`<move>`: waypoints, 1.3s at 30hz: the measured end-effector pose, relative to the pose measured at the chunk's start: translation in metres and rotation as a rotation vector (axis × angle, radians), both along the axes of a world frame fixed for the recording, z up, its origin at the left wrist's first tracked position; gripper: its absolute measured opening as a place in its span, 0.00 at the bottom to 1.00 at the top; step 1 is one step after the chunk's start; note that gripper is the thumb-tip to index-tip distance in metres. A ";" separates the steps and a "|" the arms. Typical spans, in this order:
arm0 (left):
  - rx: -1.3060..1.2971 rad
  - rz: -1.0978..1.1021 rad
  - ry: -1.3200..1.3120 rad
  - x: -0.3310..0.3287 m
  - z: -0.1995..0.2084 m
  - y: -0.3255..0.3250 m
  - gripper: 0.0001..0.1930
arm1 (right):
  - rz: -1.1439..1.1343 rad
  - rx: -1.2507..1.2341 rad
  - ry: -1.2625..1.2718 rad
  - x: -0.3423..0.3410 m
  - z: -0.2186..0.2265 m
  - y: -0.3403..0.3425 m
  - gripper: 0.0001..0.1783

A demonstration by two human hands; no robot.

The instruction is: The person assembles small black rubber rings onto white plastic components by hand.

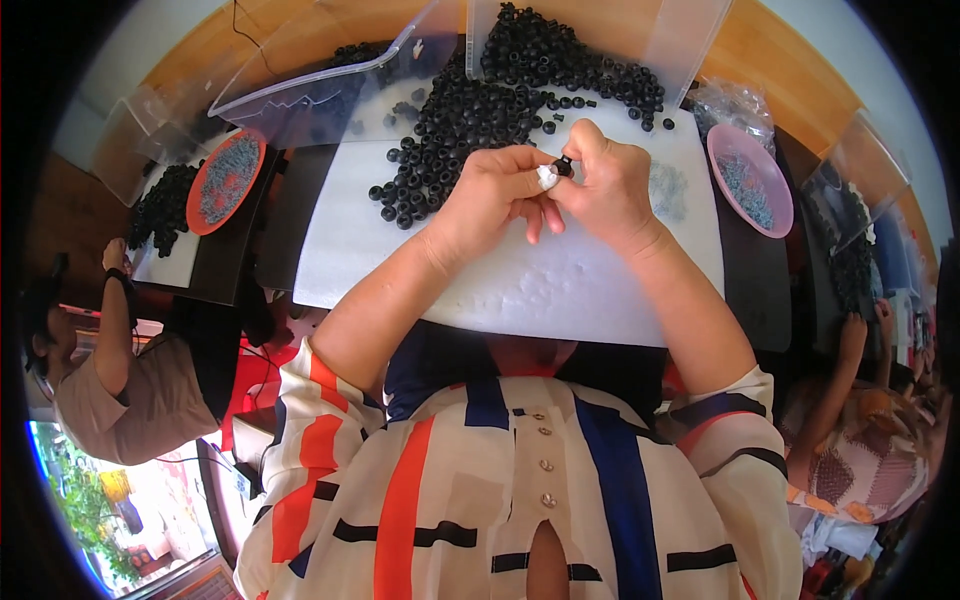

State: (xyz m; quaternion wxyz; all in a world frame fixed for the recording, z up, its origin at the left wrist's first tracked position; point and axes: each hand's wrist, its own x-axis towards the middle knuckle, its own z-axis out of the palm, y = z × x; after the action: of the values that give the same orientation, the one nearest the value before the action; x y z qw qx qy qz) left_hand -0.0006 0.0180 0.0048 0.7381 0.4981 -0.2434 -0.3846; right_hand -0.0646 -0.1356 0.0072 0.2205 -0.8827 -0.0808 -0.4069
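Observation:
Above the middle of the white foam sheet (500, 285), my two hands meet around a small black part (563, 167). Thumb and fingers of my right hand (615, 185) pinch it from the right. My left hand (490, 195) is closed against its other side, its lower fingers curled under. Something white (547, 176) shows at the left fingertips; whether it is a wrap or a separate piece I cannot tell. Just beyond my left hand spreads a heap of small black ring-shaped parts (470, 115), seemingly plastic.
Clear plastic bins (335, 95) lie at the back, black parts spilling out. A pink bowl (778, 190) of small grey-blue pieces sits at right, near a clear plastic bag (735, 105). An orange bowl (198, 205) holds similar pieces at left. People work at both sides.

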 end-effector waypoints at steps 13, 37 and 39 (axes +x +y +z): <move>0.020 0.057 -0.041 0.005 -0.004 0.006 0.07 | 0.023 0.027 -0.064 0.005 -0.014 0.019 0.13; -0.450 -0.067 -1.432 -0.037 0.187 0.065 0.39 | -0.139 0.470 -0.205 0.021 -0.005 -0.078 0.13; -0.461 -0.073 -1.383 -0.104 0.159 0.013 0.36 | -0.112 0.493 -0.240 0.026 -0.007 -0.074 0.13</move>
State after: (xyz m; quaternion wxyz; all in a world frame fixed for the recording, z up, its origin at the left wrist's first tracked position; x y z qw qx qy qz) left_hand -0.1044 0.0305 0.1639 0.4885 0.4506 -0.7453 0.0544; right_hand -0.0382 -0.2098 -0.0002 0.3946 -0.7512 0.0442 -0.5273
